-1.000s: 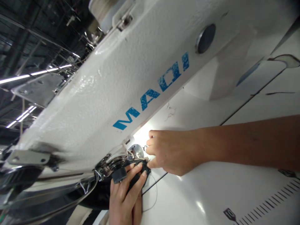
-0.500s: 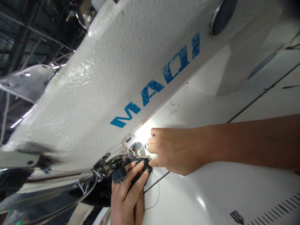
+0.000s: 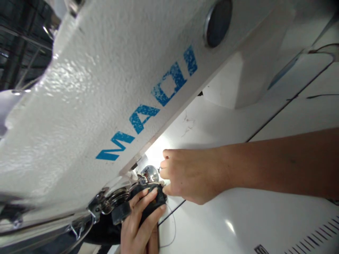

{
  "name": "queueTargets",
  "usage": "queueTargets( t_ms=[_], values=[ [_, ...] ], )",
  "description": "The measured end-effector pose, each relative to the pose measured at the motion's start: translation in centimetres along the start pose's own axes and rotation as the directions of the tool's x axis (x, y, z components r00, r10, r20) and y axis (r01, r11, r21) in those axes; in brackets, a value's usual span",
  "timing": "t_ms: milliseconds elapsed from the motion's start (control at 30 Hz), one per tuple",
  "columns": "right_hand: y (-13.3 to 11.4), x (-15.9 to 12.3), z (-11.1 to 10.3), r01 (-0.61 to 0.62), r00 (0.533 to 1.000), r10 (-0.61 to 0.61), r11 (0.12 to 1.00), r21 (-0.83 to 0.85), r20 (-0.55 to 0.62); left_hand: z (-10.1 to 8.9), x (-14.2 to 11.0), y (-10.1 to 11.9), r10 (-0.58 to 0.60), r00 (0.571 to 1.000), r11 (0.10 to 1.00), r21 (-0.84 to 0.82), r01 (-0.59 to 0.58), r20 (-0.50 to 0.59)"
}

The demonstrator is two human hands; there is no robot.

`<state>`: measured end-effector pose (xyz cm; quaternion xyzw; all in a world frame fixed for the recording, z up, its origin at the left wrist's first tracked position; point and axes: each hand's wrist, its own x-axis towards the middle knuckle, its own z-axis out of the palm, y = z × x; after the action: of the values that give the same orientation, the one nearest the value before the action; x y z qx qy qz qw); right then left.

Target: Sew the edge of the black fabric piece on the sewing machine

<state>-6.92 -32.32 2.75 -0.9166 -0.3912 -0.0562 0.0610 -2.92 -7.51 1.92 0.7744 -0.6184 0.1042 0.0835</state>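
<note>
Left grip [image 3: 140, 218], mine: holding dark fabric [image 3: 160, 198]. Right grip [image 3: 182, 173], mine: fingers curled narrow at its edge, pinch uncertain. White sewing machine [image 3: 79, 106]: above both grips. Loose thread [image 3: 175, 227]: between left grip and white surface [image 3: 212, 225].

Bold blue capitals spell "MAQI" [image 3: 143, 116] — the paint speckled and worn — along the white arm of a sewing machine [image 3: 87, 102], the lettering climbing from lower left to upper right. On the white work surface [image 3: 206, 225] below, a dark marker [image 3: 261, 249] reads "10" — partly cut off — beside a printed row of black scale lines [image 3: 314, 241].
</note>
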Motion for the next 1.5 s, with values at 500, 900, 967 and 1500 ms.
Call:
queueTargets(
  t_ms=[500, 900, 967, 1500],
  values=[
    [-0.1, 0.0, 0.0, -0.008, 1.0, 0.008, 1.0, -0.008, -0.009, 0.1, 0.0, 0.1, -0.038, 0.999, 0.999, -0.029, 0.037, -0.038],
    [0.1, 0.0, 0.5, 0.037, 0.997, -0.038, 0.999, -0.014, -0.07, 0.3, -0.1, -0.2, -0.014, 0.999, 0.999, -0.044, 0.012, -0.047],
    [0.1, -0.1, 0.7, 0.052, 0.993, -0.053, 0.999, -0.013, -0.11, 0.3, -0.1, -0.2, -0.011, 0.999, 0.999, -0.034, 0.01, -0.036],
    [-0.5, -0.1, 1.9, 0.05, 0.968, -0.035, 0.997, 0.056, -0.247, 0.6, -0.7, -0.2, -0.024, 0.998, 1.0, 0.017, 0.025, -0.062]
  ],
)
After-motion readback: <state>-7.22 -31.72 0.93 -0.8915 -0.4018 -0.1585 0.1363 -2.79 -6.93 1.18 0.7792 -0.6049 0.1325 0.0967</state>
